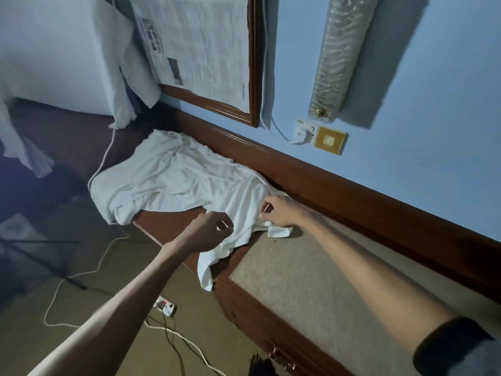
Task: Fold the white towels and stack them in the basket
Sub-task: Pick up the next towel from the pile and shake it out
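A crumpled white towel (173, 180) lies spread over the left end of a wooden counter (311, 280), one corner hanging off the front edge. My left hand (208, 229) hovers over the towel's near edge with fingers curled; I cannot tell whether it pinches the cloth. My right hand (279, 210) rests on the towel's right end, its fingers curled into the folds there. No basket is in view.
A wood-framed board covered in newspaper (200, 50) leans on the blue wall behind. A wall socket (305, 132) with a white cable sits to its right. On the floor lie a power strip (165, 306) and loose cables. White cloth drapes at far left.
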